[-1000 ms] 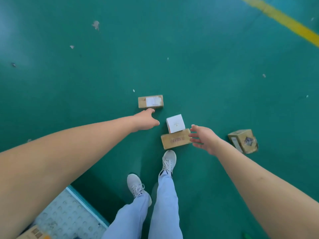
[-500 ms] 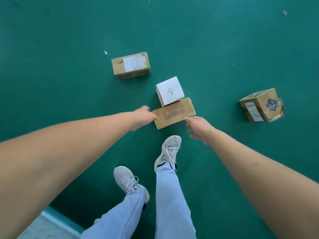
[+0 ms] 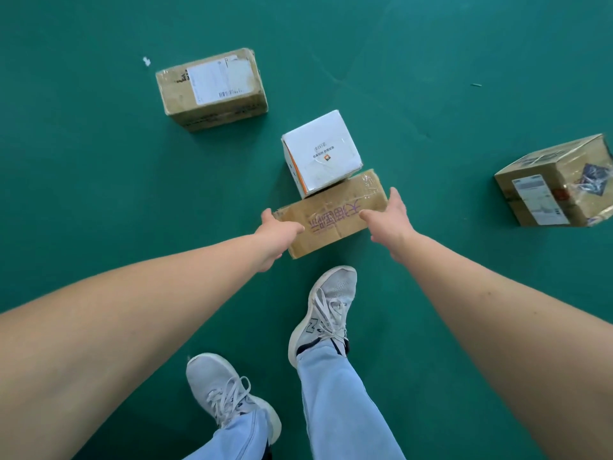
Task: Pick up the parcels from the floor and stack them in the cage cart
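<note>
Gripping the flat brown carton (image 3: 333, 215) at both short ends, ready to lift it off the green floor (image 3: 99, 180).

The left hand (image 3: 277, 232) and right hand (image 3: 388, 219) clasp opposite ends, presumably to keep it level. A white cube box (image 3: 321, 152) touches its far edge. The fingertips are hidden, the cage cart is out of view, and the taped parcel (image 3: 560, 184) is cut off at right.

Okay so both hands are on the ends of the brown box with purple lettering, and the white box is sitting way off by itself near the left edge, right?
Not quite. Left hand and right hand do hold the ends of the brown box with purple lettering, but the white box isn't off by itself: the head view shows it right against that box's far side, mid-frame.
</note>
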Motion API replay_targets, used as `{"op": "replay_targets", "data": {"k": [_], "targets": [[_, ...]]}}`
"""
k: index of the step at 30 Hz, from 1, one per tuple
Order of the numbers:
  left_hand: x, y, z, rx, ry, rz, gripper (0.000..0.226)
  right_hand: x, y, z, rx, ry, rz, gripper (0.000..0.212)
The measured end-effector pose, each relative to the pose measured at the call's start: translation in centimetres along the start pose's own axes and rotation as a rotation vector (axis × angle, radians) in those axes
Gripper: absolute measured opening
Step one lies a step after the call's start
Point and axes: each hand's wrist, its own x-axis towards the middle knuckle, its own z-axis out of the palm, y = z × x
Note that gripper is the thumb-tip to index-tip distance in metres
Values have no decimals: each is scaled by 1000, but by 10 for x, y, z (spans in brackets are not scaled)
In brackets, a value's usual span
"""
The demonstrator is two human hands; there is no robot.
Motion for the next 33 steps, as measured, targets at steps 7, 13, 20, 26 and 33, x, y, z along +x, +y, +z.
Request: {"op": "replay_targets", "data": {"k": [7,13,20,26,33], "targets": [[11,6,-12,-58,-51,-58,84,3,-3,4,0,-10,115,67],[-48,-5,-57,47,-59,-157,63,-72,-22,-6,-5,-132,239,59],[-182,13,-159,145,-92,-210,56,-212,-120,-10,-74,-309,233,62],[-336,27,-286,54,27,-101,53,-367,-238,-8,-125,-320,81,67],[-534,3,-429,-189,150,35,53,-565,-365,2,-50,-433,-18,82]]}}
